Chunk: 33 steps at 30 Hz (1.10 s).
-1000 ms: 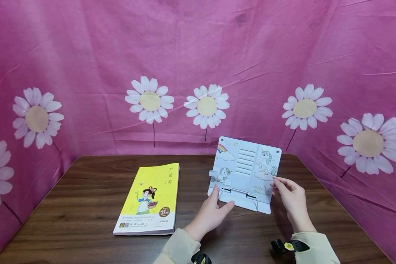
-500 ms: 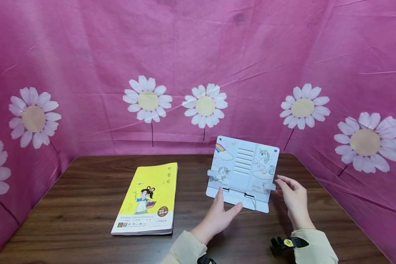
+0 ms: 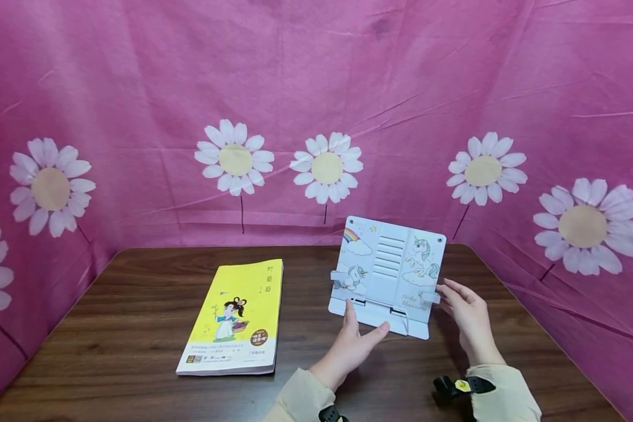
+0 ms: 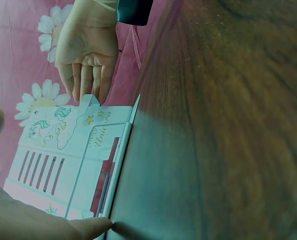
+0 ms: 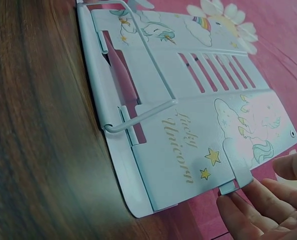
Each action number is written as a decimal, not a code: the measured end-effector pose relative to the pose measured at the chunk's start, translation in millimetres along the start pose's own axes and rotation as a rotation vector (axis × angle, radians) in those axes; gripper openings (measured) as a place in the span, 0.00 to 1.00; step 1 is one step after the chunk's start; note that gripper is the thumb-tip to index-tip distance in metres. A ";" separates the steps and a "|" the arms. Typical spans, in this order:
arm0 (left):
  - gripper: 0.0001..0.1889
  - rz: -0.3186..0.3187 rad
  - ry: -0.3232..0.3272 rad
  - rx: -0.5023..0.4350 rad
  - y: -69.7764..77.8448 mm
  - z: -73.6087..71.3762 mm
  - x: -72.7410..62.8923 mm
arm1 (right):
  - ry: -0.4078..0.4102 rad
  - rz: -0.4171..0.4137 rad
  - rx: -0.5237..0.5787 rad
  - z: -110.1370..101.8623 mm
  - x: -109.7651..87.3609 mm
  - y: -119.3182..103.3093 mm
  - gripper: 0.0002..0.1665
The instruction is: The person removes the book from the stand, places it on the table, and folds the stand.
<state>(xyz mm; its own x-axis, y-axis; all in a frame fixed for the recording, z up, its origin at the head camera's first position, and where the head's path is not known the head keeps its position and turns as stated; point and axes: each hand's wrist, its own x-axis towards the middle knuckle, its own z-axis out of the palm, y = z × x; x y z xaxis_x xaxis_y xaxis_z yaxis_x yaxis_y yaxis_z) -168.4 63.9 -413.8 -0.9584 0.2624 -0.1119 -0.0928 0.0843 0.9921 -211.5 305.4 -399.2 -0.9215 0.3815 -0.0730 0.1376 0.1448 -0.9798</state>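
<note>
A white metal book stand (image 3: 386,258) printed with unicorns and a rainbow stands tilted back on the table, with a wire bracket (image 5: 153,75) along its lower front. My left hand (image 3: 348,350) is at its lower left front, thumb and fingers spread; in the left wrist view the thumb tip lies at the bottom ledge. At the right edge, the fingers of my right hand (image 3: 465,319) touch the white side clip (image 5: 237,165), which folds over the front of the panel. The thumb is apart from them in the right wrist view. A matching left clip (image 3: 339,276) sits opposite.
A yellow paperback book (image 3: 245,305) with a cartoon girl on its cover lies to the left of the stand on the dark wooden table (image 3: 132,328). Behind hangs a pink cloth (image 3: 401,76) with large white daisies.
The right side clip now shows across the front of the stand; a second ago it was not visible there. My left hand has shifted slightly right along the lower front.
</note>
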 end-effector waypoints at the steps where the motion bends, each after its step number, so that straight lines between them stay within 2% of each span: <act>1: 0.59 -0.002 -0.004 -0.005 0.1 -0.2 0.1 | -0.008 0.004 -0.001 0.3 -0.1 -0.4 0.34; 10: 0.58 -0.002 -0.039 -0.020 0.1 -1.7 2.4 | -0.021 0.014 -0.050 0.8 -1.7 -2.6 0.34; 17: 0.58 -0.006 -0.024 -0.012 -1.0 -5.6 7.1 | -0.043 0.011 -0.057 -0.7 -3.7 -3.5 0.36; 26: 0.58 -0.025 -0.011 -0.019 -1.1 -15.3 13.7 | -0.157 0.005 -0.133 -6.0 -7.5 -9.4 0.38; 33: 0.57 -0.013 0.008 -0.006 -2.5 -21.4 18.9 | -0.212 -0.006 -0.146 -4.4 -10.0 -11.3 0.32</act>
<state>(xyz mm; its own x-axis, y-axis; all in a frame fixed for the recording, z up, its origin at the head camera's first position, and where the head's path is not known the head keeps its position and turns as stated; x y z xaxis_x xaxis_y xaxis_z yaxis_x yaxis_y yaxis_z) -192.1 48.1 -417.3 -0.9592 0.2540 -0.1245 -0.1070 0.0817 0.9909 -202.3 304.0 -386.6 -0.9759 0.1823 -0.1200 0.1690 0.2828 -0.9442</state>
